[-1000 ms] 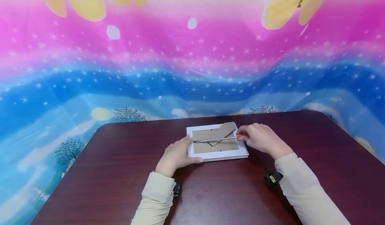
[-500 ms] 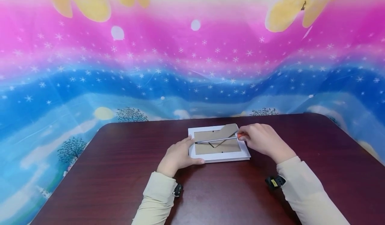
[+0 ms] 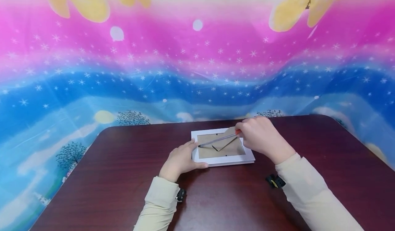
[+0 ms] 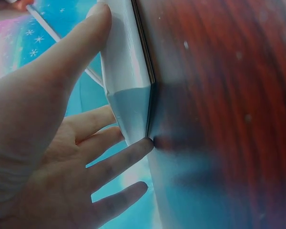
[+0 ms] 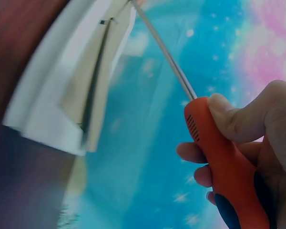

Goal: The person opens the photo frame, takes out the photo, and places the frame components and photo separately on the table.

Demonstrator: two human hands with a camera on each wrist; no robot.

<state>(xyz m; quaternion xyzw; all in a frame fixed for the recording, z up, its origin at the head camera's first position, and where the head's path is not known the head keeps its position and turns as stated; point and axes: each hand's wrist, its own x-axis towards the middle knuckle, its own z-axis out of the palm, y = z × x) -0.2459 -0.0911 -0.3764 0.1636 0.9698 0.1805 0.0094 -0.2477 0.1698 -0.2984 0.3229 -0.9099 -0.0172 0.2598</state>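
A white picture frame (image 3: pixel 231 161) lies face down, its brown backing board (image 3: pixel 205 152) and a raised easel leg (image 3: pixel 229 133) showing. My left hand (image 3: pixel 180 158) rests against the frame's left side, thumb along the near edge. In the left wrist view its fingers (image 4: pixel 117 160) are straight and spread at the frame's corner. My right hand (image 3: pixel 262 135) grips a screwdriver by its orange and black handle (image 5: pixel 221 162). The metal shaft (image 3: pixel 217 140) slopes down leftward, its tip at the left edge of the backing board near my left fingers. The tip's exact contact is unclear.
A dark red-brown wooden table (image 3: pixel 123 176) carries the frame near its far edge. Behind it hangs a pink and blue backdrop cloth (image 3: pixel 154 83) with snowflakes and trees. Small black tabs (image 3: pixel 226 155) sit at the backing board's edges.
My right hand has risen and shifted left, tilting the screwdriver more steeply; its tip stays at the board's left edge. The easel leg is now partly hidden. My left hand holds its place.
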